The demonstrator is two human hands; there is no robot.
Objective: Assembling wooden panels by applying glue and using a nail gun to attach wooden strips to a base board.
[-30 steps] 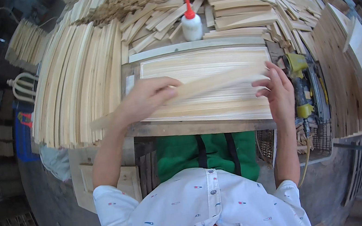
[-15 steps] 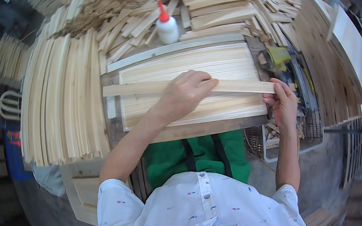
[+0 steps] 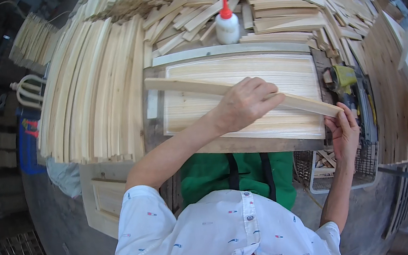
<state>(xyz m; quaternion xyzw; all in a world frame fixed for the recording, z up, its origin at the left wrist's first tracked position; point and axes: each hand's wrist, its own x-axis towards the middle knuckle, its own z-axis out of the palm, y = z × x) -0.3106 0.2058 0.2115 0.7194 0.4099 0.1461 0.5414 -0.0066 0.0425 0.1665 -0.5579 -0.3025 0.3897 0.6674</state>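
Note:
A long, pale wooden strip [image 3: 182,85] runs slantwise over a flat wooden panel [image 3: 283,73], its right end nearer to me. My left hand [image 3: 248,102] is closed on the strip from above, around its middle. At the strip's right end, my right hand [image 3: 344,130] pinches it between thumb and fingers. Whether the strip touches the panel I cannot tell. A thin white line, like glue, follows the panel's edges. Behind the panel stands a white squeeze bottle [image 3: 227,28] with a red nozzle.
Stacked long strips [image 3: 89,100] fill the left side, and shorter wood pieces [image 3: 287,12] are heaped at the back. To the right lie a yellow-green power tool [image 3: 345,77] and upright boards [image 3: 394,94]. A wire basket [image 3: 360,165] with scraps sits below the bench's right end.
The view has shifted, so the bench appears farther right. The strip slants more steeply across the panel than before. Both my hands have kept hold of it.

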